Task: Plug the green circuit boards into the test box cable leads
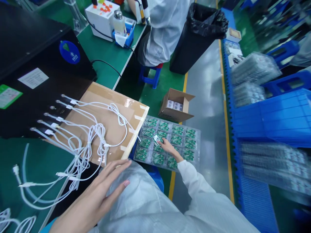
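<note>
My right hand (pixel 167 146) reaches down over a clear plastic tray (pixel 198 142) and pinches a small circuit board (pixel 156 139) that shows a pale face. In the tray's pockets lie several green circuit boards (pixel 177 140). My left hand (pixel 94 194) has its fingers stretched out and the thumb apart, above my lap near the cardboard-covered bench edge; nothing is in it. Beyond it, white cables (pixel 89 139) lie tangled on the cardboard sheet (pixel 116 100), several plugged into the front of a black cabinet (pixel 48 81).
An open cardboard box (pixel 170 113) with white items stands on the floor past the tray. Farther off are a black bin (pixel 189 48) and a seated co-worker (pixel 161 38) on a blue stool. Blue crates (pixel 279 116) and stacked clear trays (pixel 255 69) line the right.
</note>
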A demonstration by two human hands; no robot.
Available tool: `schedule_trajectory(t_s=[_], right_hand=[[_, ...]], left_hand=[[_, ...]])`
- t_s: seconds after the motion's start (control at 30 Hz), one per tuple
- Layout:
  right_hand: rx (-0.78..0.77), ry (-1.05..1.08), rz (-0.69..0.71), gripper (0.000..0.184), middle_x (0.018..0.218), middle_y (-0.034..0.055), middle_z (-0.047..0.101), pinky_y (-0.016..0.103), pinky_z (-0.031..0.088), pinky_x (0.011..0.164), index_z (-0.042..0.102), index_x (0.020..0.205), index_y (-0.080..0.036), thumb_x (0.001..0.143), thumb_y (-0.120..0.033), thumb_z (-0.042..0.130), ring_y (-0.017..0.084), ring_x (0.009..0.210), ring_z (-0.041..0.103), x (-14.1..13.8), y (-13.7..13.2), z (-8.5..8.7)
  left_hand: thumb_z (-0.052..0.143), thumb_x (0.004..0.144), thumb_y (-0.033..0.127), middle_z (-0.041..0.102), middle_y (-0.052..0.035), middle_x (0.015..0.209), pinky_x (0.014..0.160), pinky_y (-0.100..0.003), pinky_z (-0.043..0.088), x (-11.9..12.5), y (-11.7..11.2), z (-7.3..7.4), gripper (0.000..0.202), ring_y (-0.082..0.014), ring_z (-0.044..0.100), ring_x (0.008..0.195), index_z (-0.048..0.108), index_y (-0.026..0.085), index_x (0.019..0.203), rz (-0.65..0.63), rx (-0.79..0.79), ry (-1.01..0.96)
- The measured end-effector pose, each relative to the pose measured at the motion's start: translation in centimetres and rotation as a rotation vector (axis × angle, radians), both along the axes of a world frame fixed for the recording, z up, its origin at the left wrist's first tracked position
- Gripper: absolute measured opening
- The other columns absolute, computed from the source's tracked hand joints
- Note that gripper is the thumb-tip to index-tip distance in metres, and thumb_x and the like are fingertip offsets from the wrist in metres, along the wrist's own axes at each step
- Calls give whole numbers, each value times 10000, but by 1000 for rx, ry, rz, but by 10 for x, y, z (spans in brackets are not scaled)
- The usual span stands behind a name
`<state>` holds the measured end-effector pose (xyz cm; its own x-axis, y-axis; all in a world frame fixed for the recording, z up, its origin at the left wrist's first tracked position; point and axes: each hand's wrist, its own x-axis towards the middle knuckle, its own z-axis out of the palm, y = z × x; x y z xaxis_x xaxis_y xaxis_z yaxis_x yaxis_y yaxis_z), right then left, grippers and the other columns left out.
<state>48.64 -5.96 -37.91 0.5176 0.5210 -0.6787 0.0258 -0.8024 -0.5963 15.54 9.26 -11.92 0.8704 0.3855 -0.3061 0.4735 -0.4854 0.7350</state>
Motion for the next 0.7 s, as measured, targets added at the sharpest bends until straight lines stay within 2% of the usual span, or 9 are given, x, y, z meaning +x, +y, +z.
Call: schedule_trajectory(t_s=[0.17, 0.27, 0.47, 0.53, 0.7], right_hand=[[-61, -32, -81, 655, 1209, 198, 704, 286, 534, 758, 538, 1434, -10, 976, -467, 636, 214, 810, 711, -17, 3, -31], [-85, -71, -110, 647, 1174, 193, 719, 281, 526, 773, 535, 1440, -1, 985, -455, 616, 231, 844, 728, -23, 0, -42], [-119, -191, -108, 496, 937, 149, 755, 312, 516, 803, 674, 1227, -41, 951, -450, 623, 278, 900, 713, -24, -8, -57], [-124, -237, -104, 462, 933, 151, 756, 320, 515, 834, 681, 1201, -59, 943, -437, 619, 289, 944, 710, -25, -9, -60], [-122, -351, -94, 498, 1028, 188, 757, 359, 511, 924, 635, 1276, -42, 926, -396, 614, 321, 1047, 708, -32, -11, -69]], left_hand=[[558, 1022, 392, 474, 26, 1623, 1180, -444, 466, -1, -4, 4, 627, -276, 504, 1467, 346, 487, 1605, -6, -10, 6], [553, 1025, 396, 469, 21, 1625, 1186, -440, 455, -2, -3, 7, 615, -269, 501, 1470, 357, 477, 1603, -5, -14, 5], [556, 1024, 402, 487, 30, 1611, 1174, -413, 476, -4, 1, 11, 585, -267, 522, 1453, 399, 477, 1583, -2, 3, 7], [552, 1026, 417, 462, 32, 1629, 1164, -399, 489, -10, 2, 14, 594, -265, 516, 1458, 380, 476, 1591, 6, 30, 19], [568, 1023, 432, 467, 27, 1629, 1176, -406, 484, -36, 8, 21, 591, -270, 511, 1462, 396, 446, 1589, 59, 85, 53]])
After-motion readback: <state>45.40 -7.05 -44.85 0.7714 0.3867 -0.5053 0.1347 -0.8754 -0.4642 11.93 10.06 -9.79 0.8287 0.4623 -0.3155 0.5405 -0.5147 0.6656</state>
